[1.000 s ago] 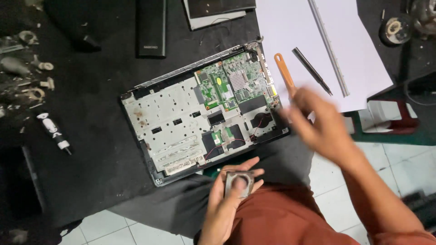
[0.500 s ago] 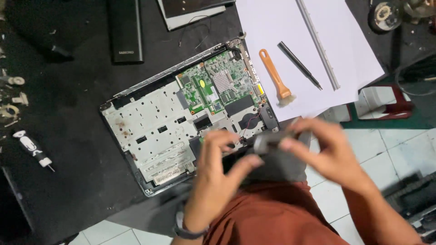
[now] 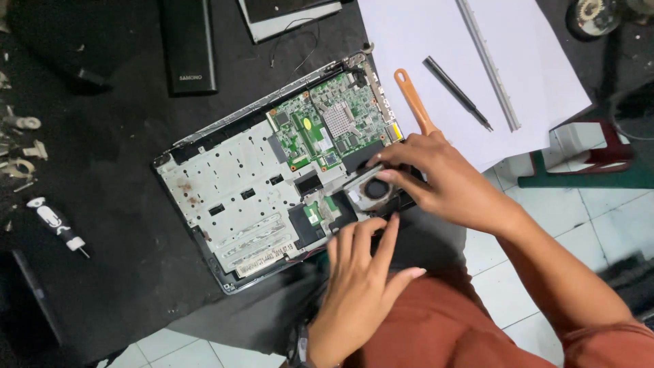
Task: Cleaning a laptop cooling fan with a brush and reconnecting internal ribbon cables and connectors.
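Pressing cooling fan into opened laptop: right hand fingers clamped on it, left hand spread beside.

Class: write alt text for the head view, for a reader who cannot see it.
The right hand sets a small round black cooling fan into an opened silver laptop base with a green circuit board; the left hand rests beside it on a black mat.

Electronics repair workshop: opened laptop chassis on black counter, screwdriver, loose metal parts at left edge.
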